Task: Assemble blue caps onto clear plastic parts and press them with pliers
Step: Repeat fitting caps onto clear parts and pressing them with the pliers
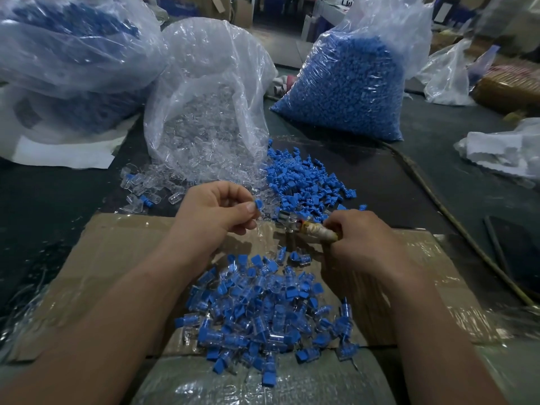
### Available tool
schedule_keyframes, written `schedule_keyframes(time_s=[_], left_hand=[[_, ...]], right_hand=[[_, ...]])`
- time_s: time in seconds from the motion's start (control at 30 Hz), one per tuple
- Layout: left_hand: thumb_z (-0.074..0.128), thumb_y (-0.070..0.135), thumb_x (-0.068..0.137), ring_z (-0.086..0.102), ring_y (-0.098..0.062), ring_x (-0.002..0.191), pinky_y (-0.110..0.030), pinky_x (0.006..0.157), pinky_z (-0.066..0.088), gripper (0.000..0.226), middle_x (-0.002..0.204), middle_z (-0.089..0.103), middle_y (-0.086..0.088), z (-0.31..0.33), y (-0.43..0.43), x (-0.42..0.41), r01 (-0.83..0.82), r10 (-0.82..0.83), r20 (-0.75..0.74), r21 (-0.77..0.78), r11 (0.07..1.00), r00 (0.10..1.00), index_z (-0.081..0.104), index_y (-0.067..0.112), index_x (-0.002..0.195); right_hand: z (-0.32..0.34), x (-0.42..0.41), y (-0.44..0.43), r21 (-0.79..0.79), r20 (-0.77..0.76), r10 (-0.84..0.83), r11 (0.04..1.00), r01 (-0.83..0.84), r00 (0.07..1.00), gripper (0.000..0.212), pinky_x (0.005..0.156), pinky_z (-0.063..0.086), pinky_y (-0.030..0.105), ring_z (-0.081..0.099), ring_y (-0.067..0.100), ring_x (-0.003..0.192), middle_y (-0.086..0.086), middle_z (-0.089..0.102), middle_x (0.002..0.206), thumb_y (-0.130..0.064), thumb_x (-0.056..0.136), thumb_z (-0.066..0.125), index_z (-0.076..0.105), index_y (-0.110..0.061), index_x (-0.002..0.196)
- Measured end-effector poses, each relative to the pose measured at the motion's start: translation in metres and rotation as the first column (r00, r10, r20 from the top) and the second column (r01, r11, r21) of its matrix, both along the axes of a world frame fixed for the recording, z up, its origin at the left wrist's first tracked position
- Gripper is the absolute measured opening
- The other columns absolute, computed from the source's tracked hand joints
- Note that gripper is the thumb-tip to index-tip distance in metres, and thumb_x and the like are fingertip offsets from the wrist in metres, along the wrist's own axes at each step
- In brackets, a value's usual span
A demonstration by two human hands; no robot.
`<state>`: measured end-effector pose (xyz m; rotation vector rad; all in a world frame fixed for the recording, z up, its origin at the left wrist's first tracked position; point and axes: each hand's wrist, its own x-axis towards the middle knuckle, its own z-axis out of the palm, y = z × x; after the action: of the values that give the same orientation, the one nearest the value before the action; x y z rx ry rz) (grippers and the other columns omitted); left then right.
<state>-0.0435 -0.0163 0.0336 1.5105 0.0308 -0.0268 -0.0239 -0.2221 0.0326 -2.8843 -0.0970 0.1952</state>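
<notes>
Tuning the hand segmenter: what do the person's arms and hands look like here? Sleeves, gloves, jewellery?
Both are bare. The left hand and right hand have no gloves, and no rings show. The left forearm and right forearm are uncovered down to the frame edge: no sleeves, watch, bands or markings in view.

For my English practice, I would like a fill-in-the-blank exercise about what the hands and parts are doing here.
1. The left hand pinches a clear part with a ____ cap.
2. The right hand grips the handles of the ____.
3. The pile of finished parts lies on a sheet of ____.

Missing words: blue; pliers; cardboard.
</notes>
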Motion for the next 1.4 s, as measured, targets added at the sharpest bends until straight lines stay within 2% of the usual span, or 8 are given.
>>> schedule_keyframes(time_s=[0.1, 0.23, 0.33, 0.57, 0.67, 1.03, 1.27, 1.4], left_hand=[[0.058, -0.006, 0.080, 0.059, -0.006, 0.051, -0.015, 0.051, 0.050, 0.014, 0.059, 0.065, -0.001, 0.000, 0.001, 0.000, -0.010, 0.010, 0.005, -0.002, 1.000, 1.000, 0.060, 0.007, 0.073], [0.057, -0.006, 0.080, 0.059, -0.005, 0.051, -0.015, 0.052, 0.050, 0.015, 0.059, 0.064, 0.000, 0.000, -0.001, -0.001, -0.028, 0.028, 0.048, -0.006, 1.000, 0.998, 0.059, 0.007, 0.074], [0.057, -0.006, 0.081, 0.059, -0.003, 0.050, -0.014, 0.052, 0.050, 0.017, 0.055, 0.063, 0.003, 0.000, -0.003, -0.001, -0.049, 0.047, 0.109, 0.012, 0.999, 0.993, 0.058, 0.009, 0.073], [0.059, -0.005, 0.080, 0.060, -0.001, 0.053, -0.013, 0.056, 0.051, 0.021, 0.057, 0.064, 0.009, -0.004, -0.006, 0.000, -0.095, 0.086, 0.190, 0.039, 0.995, 0.978, 0.059, 0.014, 0.073], [0.059, -0.006, 0.080, 0.060, 0.000, 0.053, -0.013, 0.056, 0.050, 0.022, 0.056, 0.063, 0.009, -0.004, -0.007, 0.000, -0.106, 0.094, 0.213, 0.045, 0.993, 0.972, 0.059, 0.015, 0.072], [0.060, -0.006, 0.080, 0.057, 0.001, 0.054, -0.012, 0.057, 0.049, 0.024, 0.063, 0.060, 0.002, -0.003, -0.008, -0.002, -0.126, 0.089, 0.271, 0.120, 0.985, 0.958, 0.058, 0.017, 0.072], [0.060, -0.009, 0.079, 0.057, 0.002, 0.052, -0.009, 0.055, 0.047, 0.027, 0.061, 0.059, 0.004, -0.005, -0.010, -0.002, -0.120, 0.078, 0.282, 0.136, 0.983, 0.956, 0.058, 0.016, 0.070], [0.060, -0.009, 0.080, 0.055, 0.003, 0.053, -0.011, 0.056, 0.049, 0.030, 0.062, 0.058, 0.004, -0.007, -0.013, -0.004, -0.152, 0.101, 0.292, 0.158, 0.976, 0.951, 0.057, 0.019, 0.069]], right_hand=[[-0.002, 0.002, -0.003, 0.046, 0.073, 0.031, 0.998, -0.035, 0.997, 0.021, 0.057, 0.035, 0.026, 0.047, 0.009, 0.074, -0.007, 0.053, 0.085, -0.011, 0.075, 0.060, 0.055, -0.027, 0.088], [0.001, -0.001, 0.001, 0.244, 0.235, 0.020, 0.967, -0.079, 0.972, 0.024, 0.055, 0.031, 0.024, 0.043, 0.005, 0.070, -0.012, 0.045, 0.079, -0.006, 0.075, 0.060, 0.049, -0.025, 0.085], [0.002, -0.005, 0.007, 0.339, 0.227, 0.029, 0.935, -0.107, 0.973, 0.027, 0.054, 0.032, 0.026, 0.045, 0.006, 0.067, -0.012, 0.048, 0.077, -0.007, 0.076, 0.059, 0.044, -0.028, 0.087], [0.000, -0.009, 0.019, 0.314, 0.170, 0.122, 0.934, -0.171, 0.978, 0.031, 0.063, 0.037, 0.027, 0.044, 0.009, 0.081, -0.013, 0.045, 0.089, -0.014, 0.076, 0.063, 0.041, -0.026, 0.095], [0.000, -0.010, 0.020, 0.326, 0.175, 0.138, 0.926, -0.189, 0.975, 0.031, 0.060, 0.033, 0.022, 0.044, 0.006, 0.080, -0.012, 0.046, 0.090, -0.016, 0.078, 0.065, 0.042, -0.027, 0.095], [-0.004, -0.009, 0.023, 0.320, 0.126, 0.164, 0.927, -0.197, 0.978, 0.028, 0.058, 0.029, 0.021, 0.043, 0.003, 0.076, -0.013, 0.046, 0.087, -0.016, 0.080, 0.064, 0.042, -0.030, 0.091], [0.001, -0.011, 0.025, 0.227, 0.130, 0.194, 0.949, -0.220, 0.972, 0.030, 0.056, 0.025, 0.023, 0.037, 0.001, 0.070, -0.012, 0.043, 0.079, -0.018, 0.079, 0.060, 0.034, -0.032, 0.072], [0.002, -0.012, 0.025, 0.250, 0.150, 0.173, 0.946, -0.206, 0.974, 0.030, 0.054, 0.026, 0.026, 0.041, 0.002, 0.069, -0.011, 0.047, 0.075, -0.014, 0.077, 0.060, 0.036, -0.030, 0.069]])
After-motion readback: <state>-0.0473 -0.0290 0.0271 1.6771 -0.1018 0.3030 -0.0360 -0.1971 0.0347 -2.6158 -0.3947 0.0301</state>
